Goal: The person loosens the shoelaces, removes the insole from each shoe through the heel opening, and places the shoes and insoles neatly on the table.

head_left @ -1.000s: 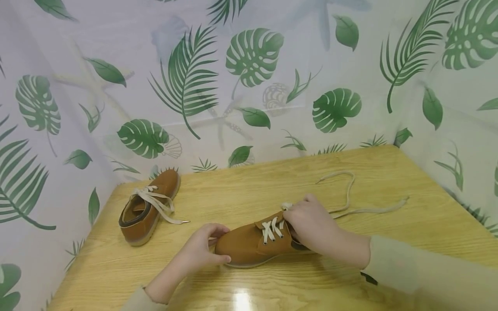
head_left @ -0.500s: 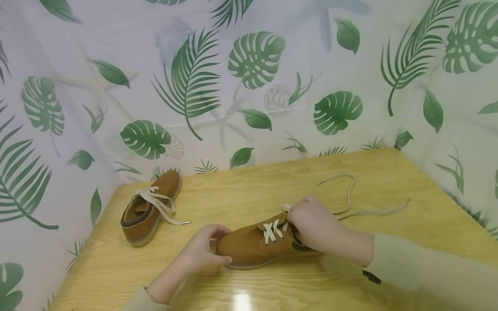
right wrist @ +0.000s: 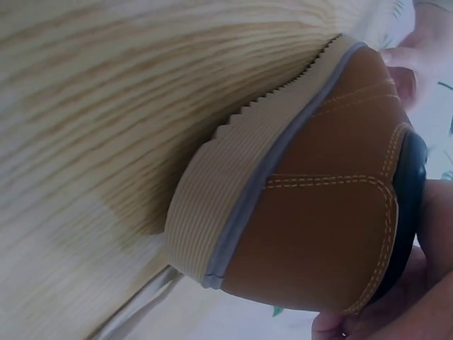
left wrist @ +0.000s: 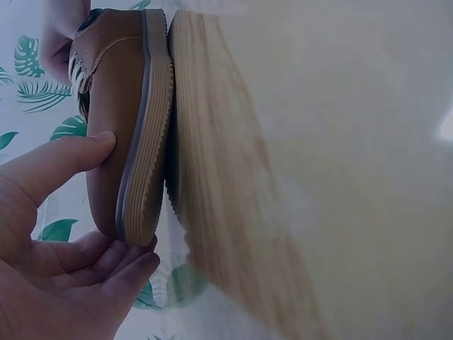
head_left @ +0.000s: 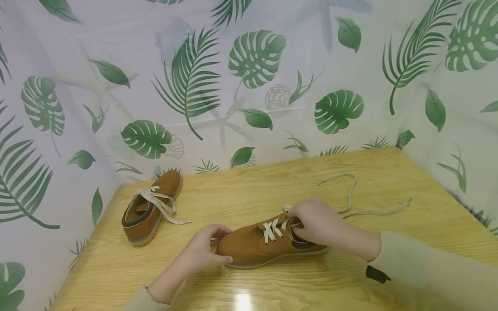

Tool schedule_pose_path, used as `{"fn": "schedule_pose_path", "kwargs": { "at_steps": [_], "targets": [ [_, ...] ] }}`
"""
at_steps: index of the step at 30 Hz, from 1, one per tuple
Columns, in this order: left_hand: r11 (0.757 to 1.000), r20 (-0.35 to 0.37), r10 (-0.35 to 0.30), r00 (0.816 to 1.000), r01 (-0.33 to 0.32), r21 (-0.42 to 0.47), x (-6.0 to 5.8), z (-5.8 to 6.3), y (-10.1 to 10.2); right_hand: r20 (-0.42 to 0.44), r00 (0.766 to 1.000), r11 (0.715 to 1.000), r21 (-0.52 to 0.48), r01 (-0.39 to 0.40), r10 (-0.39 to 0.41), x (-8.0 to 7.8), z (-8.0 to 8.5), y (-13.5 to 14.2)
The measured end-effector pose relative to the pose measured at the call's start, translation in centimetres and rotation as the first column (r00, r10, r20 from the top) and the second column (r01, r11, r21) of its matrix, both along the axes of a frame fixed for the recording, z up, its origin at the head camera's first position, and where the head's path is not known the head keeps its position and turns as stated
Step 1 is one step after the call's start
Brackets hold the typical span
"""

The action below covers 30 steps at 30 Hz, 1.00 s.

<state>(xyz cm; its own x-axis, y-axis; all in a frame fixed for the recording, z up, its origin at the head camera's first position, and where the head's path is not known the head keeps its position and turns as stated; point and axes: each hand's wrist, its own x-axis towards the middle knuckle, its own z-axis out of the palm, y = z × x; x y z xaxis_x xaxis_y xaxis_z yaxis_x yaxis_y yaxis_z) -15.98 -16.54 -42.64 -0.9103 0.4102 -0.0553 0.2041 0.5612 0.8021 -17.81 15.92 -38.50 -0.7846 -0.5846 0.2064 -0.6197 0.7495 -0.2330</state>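
A brown lace-up shoe (head_left: 249, 248) stands on the table in the head view, toe to the left. My left hand (head_left: 200, 248) holds its toe; in the left wrist view the thumb (left wrist: 88, 150) presses its side and the fingers curl by the toe tip. At the shoe's opening my right hand (head_left: 317, 222) has its fingers curled, and a pale strand of the shoelace (head_left: 297, 224) runs to them. Part of the opening is hidden by this hand. White lacing (head_left: 273, 230) crosses the front. The right wrist view shows the shoe's heel (right wrist: 311, 234) beside the right fingers.
A second brown shoe (head_left: 142, 231) with loosely hanging laces stands at the table's left. Two long loose lace ends (head_left: 379, 211) trail on the wooden table (head_left: 241, 190) behind my right hand. Leaf-patterned sheeting (head_left: 233, 142) encloses the back and sides.
My right hand has drawn slightly to the right at the shoe's opening, and a strand of lace now shows by its fingers. The left hand stays on the toe.
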Motion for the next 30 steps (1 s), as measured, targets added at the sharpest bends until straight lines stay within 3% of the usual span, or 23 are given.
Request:
{"fn": "schedule_pose_path", "kwargs": {
  "at_steps": [5,12,24,27,30],
  "targets": [
    [1.0,-0.006,0.0,1.0,0.0,-0.007,0.0,0.0,0.0,0.185,0.983,0.993,-0.117,0.018,0.004,-0.8,0.5,0.3],
    [1.0,-0.002,0.008,1.0,-0.008,-0.009,-0.2,-0.2,0.1,0.406,0.914,0.977,-0.196,0.081,0.006,-1.9,1.0,0.5],
    [1.0,0.003,0.002,1.0,-0.002,0.003,-0.1,0.0,-0.2,0.579,0.813,0.955,-0.27,0.123,0.059,-3.1,1.6,0.8],
    [1.0,0.009,0.006,1.0,-0.006,0.01,0.0,0.1,-0.2,0.592,0.804,0.955,-0.267,0.127,0.058,-3.3,1.7,0.8],
    [1.0,0.009,0.006,1.0,-0.006,0.009,0.1,0.2,-0.1,0.582,0.811,0.961,-0.254,0.108,0.063,-3.3,1.8,0.8]
  ]
}}
